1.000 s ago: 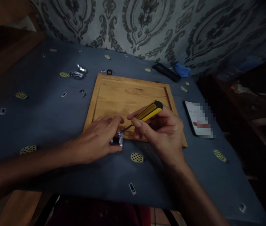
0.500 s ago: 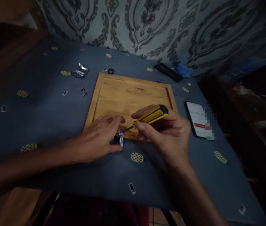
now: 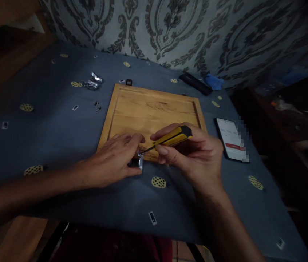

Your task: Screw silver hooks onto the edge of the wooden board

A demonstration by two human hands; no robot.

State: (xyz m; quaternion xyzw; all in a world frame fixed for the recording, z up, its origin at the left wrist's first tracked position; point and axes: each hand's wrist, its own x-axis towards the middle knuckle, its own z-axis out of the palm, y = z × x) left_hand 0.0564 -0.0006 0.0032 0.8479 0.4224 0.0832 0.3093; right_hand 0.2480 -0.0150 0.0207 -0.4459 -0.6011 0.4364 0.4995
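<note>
My right hand is closed around the yellow and black handle of a screwdriver. The tool is tilted, its dark shaft pointing down and left to a shiny metal fitting, which looks like a hinge. That fitting sits at the near edge of a framed wooden panel. My left hand lies over the panel's near left corner, thumb and fingers curled round the fitting and steadying it. Part of the fitting is hidden by this hand; whether a screw is under the tip is too small to tell.
Several dark screws lie left of the panel, with more shiny metal fittings behind them. A phone lies to the right. At the back are a black case and a blue cloth. Patterned cloth covers the table.
My right hand has turned slightly with the screwdriver, and the handle end has dipped a little. My left hand, the fitting and the panel stay in place.
</note>
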